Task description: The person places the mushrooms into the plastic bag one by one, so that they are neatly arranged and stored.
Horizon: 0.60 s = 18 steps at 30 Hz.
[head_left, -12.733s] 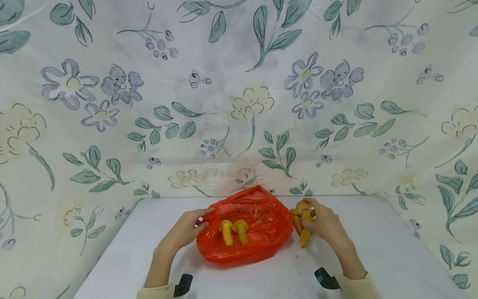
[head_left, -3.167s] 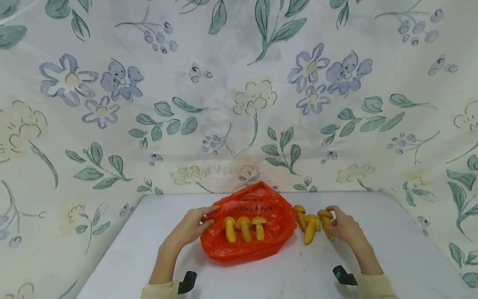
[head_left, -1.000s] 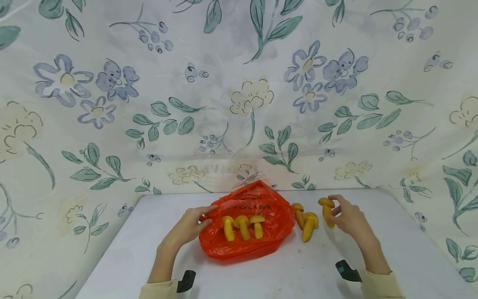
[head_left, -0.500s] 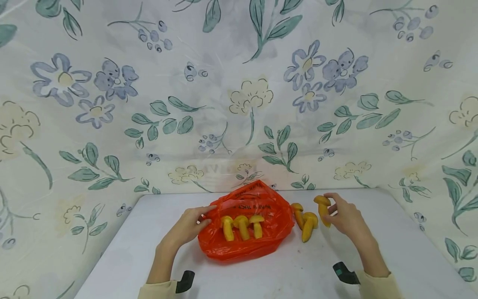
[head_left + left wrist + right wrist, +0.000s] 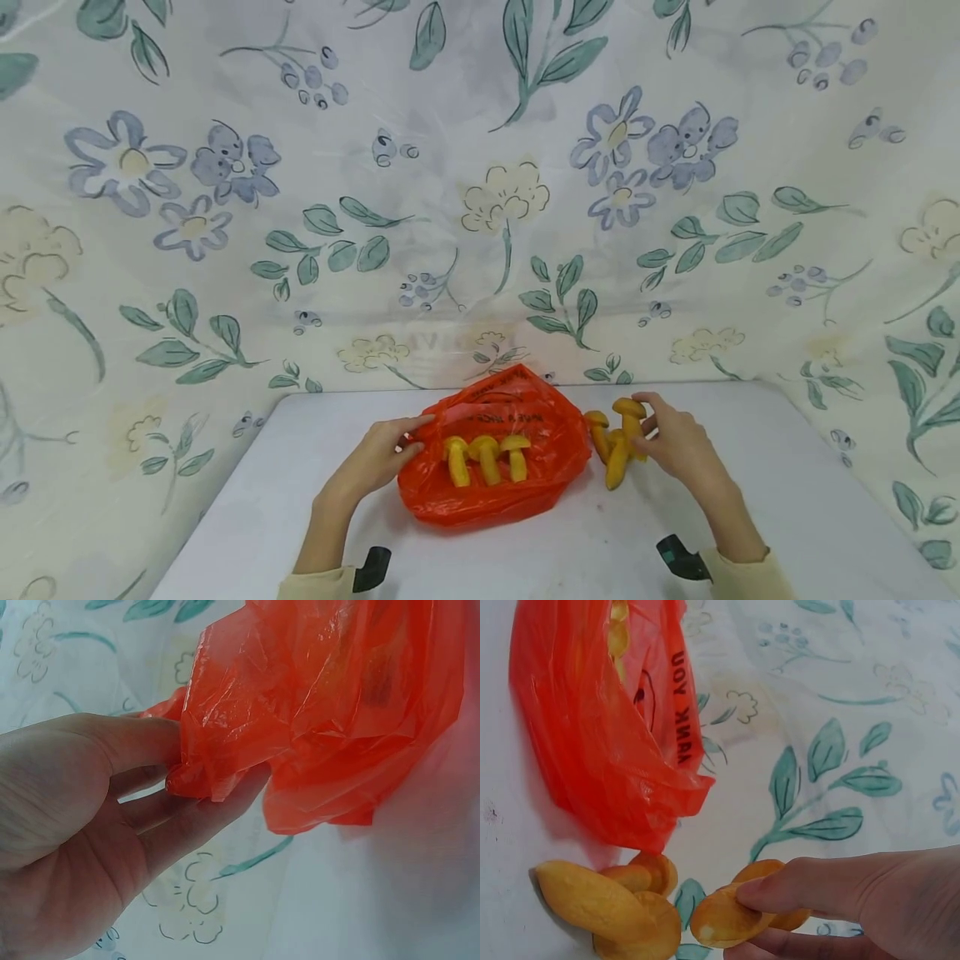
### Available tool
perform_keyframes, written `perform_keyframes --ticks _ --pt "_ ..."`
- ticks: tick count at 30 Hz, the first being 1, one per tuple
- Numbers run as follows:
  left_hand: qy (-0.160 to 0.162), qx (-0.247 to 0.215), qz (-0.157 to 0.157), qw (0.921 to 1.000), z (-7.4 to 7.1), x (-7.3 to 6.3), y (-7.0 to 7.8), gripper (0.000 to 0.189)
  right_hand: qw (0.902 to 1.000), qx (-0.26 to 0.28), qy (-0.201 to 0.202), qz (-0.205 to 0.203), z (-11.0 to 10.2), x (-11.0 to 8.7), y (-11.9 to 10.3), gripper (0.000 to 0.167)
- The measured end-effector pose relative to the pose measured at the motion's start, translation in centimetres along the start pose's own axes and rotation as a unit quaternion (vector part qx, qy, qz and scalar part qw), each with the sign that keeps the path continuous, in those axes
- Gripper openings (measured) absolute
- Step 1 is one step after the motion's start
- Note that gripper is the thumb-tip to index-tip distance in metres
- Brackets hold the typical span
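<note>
An open red plastic bag (image 5: pixel 510 500) lies on its side on the white table. Three yellow mushrooms show at its mouth: a left one (image 5: pixel 457 463), a middle one (image 5: pixel 490 463) and a right one (image 5: pixel 517 458). My left hand (image 5: pixel 372 458) pinches the bag's left rim between thumb and fingers; in the left wrist view the red film (image 5: pixel 232 712) runs between them. My right hand (image 5: pixel 684 446) grips another mushroom (image 5: pixel 632 421) by its stem, cap up. Two more mushrooms, one nearer (image 5: pixel 617 468) and one farther (image 5: pixel 597 427), lie right of the bag, close to the held one.
A floral cloth (image 5: pixel 420 250) hangs behind the white table (image 5: pixel 570 558) and around both its sides. The bag stands near the table's back edge. Dark straps (image 5: pixel 678 558) sit at the wrists.
Since the oldest frame, a third mushroom has appeared in the bag. Lately my right hand has lifted the rightmost mushroom and carried it left, towards the other two. My left hand stays at the bag.
</note>
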<state>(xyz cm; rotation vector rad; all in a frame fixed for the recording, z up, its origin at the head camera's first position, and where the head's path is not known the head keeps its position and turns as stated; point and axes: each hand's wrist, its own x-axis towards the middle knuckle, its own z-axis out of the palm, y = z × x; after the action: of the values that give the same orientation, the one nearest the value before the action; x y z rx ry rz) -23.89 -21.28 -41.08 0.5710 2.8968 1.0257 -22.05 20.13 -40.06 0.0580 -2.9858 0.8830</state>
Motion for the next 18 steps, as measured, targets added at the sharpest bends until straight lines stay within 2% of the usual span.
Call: perform_keyframes --ticks 4,14,18 --pt "-0.003 0.000 0.007 1.0000 0.1 0.1 0.0 0.044 1.0000 0.004 0.002 0.003 0.1 0.0 -0.6 0.063" --pt "0.007 0.001 -0.016 0.9998 0.2 0.1 0.1 0.044 0.9991 0.043 0.003 -0.003 0.8 0.6 -2.5 0.064" --pt "0.006 0.002 -0.014 0.9999 0.3 0.1 0.2 0.044 0.9980 0.063 -0.001 -0.004 1.2 0.8 -3.2 0.063"
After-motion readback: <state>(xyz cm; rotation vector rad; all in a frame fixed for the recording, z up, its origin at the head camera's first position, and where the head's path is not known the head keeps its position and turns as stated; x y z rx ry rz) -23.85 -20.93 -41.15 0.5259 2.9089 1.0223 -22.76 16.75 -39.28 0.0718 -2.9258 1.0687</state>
